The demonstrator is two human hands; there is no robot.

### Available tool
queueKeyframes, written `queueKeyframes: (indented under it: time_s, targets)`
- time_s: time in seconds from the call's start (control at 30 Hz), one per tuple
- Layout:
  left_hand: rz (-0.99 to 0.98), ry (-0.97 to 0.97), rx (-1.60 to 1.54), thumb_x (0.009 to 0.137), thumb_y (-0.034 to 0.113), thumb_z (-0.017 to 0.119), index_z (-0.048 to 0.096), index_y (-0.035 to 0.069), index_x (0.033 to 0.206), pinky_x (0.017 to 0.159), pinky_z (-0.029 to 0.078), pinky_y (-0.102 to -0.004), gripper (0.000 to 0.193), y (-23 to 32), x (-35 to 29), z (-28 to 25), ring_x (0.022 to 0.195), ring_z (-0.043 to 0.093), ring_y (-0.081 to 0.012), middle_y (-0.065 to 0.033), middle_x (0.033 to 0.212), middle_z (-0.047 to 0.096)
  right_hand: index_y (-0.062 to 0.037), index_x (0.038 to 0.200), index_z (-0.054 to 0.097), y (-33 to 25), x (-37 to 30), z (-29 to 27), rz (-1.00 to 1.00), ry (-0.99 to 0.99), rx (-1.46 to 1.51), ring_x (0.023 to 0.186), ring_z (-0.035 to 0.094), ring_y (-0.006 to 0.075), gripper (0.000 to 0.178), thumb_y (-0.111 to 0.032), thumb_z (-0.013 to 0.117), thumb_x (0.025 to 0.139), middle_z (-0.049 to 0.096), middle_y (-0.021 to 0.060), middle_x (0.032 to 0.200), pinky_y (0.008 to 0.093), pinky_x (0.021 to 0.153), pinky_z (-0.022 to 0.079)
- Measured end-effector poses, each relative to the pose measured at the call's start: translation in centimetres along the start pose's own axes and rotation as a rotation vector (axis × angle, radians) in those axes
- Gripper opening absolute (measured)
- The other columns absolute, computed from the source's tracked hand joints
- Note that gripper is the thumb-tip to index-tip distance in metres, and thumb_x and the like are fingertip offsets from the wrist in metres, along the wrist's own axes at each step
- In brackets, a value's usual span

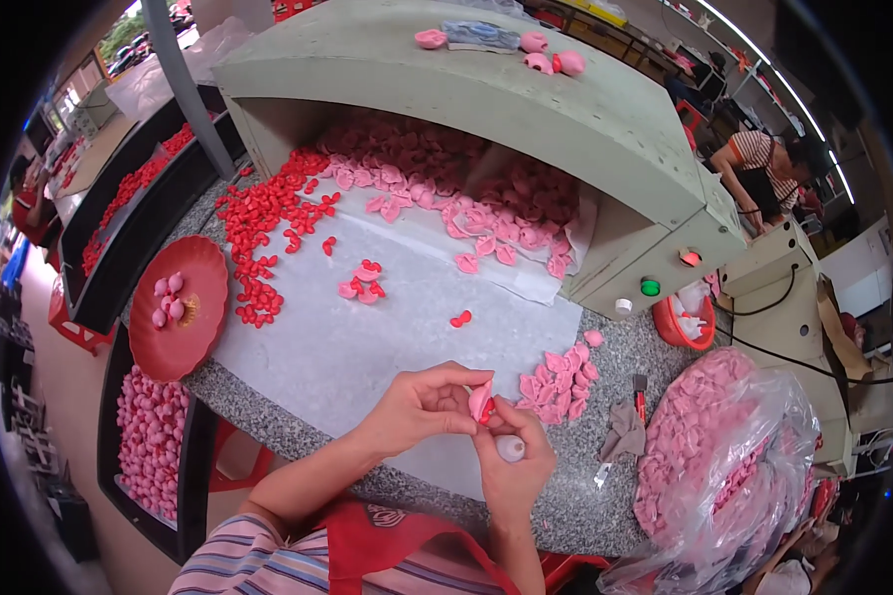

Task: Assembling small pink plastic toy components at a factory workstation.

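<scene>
Near the front of the work table, my left hand (429,402) pinches a small pink shell-shaped piece (479,400) between thumb and fingers. A small red piece (487,409) sits against its side. My right hand (514,466) grips that red piece from the right with thumb and forefinger. A small white bottle (511,448), apparently with a narrow tip, is tucked in the right palm, partly hidden by the fingers. Just right of my hands lies a group of pink shell pieces (558,385). A joined red pair (460,318) rests on the white sheet beyond.
Red pieces (268,213) are heaped at left, with pink shells (437,188) inside the grey-green machine (446,69). A red plate (154,347) and black bin (193,476) hold pink balls. At right are a brush (639,397), grey cloth (623,433) and bagged pink pieces (695,436).
</scene>
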State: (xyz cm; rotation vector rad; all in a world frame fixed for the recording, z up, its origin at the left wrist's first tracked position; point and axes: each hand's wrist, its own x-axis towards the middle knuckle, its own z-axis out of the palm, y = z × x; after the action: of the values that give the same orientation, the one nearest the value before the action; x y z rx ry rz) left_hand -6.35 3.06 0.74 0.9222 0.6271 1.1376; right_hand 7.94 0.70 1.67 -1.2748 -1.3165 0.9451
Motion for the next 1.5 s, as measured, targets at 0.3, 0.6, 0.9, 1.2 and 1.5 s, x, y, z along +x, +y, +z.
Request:
queueKeyframes:
  time_s: [0.3,0.6,0.9,1.2,1.5]
  targets:
    - [-0.225,0.011,-0.612,0.084,0.018,0.055,0.043,-0.001,0.121,0.089,0.044,-0.0348,0.043,-1.2,1.0,0.8,0.105,0.053,-0.0260,-0.0168,0.115,0.052,-0.0004,0.114,0.047,-1.9,-0.6,-2.6,0.161,-0.151,0.178,0.075,0.054,0.0095,0.047,0.009,0.061,0.070,0.055,0.0040,0.083,0.0200,0.064,0.043]
    - [-0.426,0.039,-0.730,0.087,0.029,0.050,0.037,-0.002,0.124,0.092,0.043,-0.0368,0.050,-0.8,0.7,2.2,0.108,0.051,-0.0295,-0.0189,0.122,0.046,0.0023,0.110,0.043,-3.8,-2.3,-5.2,0.033,0.120,0.145,0.079,0.055,0.0166,0.045,0.003,0.059,0.068,0.055,0.0110,0.090,0.0261,0.068,0.045]
    - [-0.430,0.021,-0.689,0.087,0.024,0.051,0.039,-0.002,0.124,0.091,0.043,-0.0344,0.046,0.7,0.1,2.9,0.109,0.050,-0.0258,-0.0141,0.112,0.053,0.0017,0.092,0.055,-4.6,-2.1,-5.1,-0.577,0.081,-0.300,0.046,0.052,0.0184,0.033,-0.002,0.067,0.061,0.058,0.0104,0.067,0.0258,0.041,0.041]
    - [-0.419,0.037,-0.674,0.086,0.022,0.053,0.039,-0.002,0.124,0.093,0.039,-0.0349,0.047,1.0,-0.2,3.1,0.107,0.051,-0.0239,-0.0123,0.112,0.053,-0.0003,0.089,0.057,-4.5,-2.1,-4.6,-0.562,0.058,-0.330,0.045,0.052,0.0178,0.030,-0.001,0.066,0.060,0.059,0.0071,0.068,0.0259,0.041,0.041]
    - [-0.427,0.045,-0.666,0.086,0.022,0.053,0.041,0.000,0.124,0.094,0.039,-0.0352,0.045,0.9,-0.4,2.9,0.107,0.051,-0.0222,-0.0083,0.119,0.050,-0.0002,0.089,0.057,-4.5,-1.9,-4.3,-0.579,0.051,-0.345,0.045,0.053,0.0184,0.029,-0.001,0.066,0.062,0.060,0.0074,0.069,0.0263,0.041,0.041]
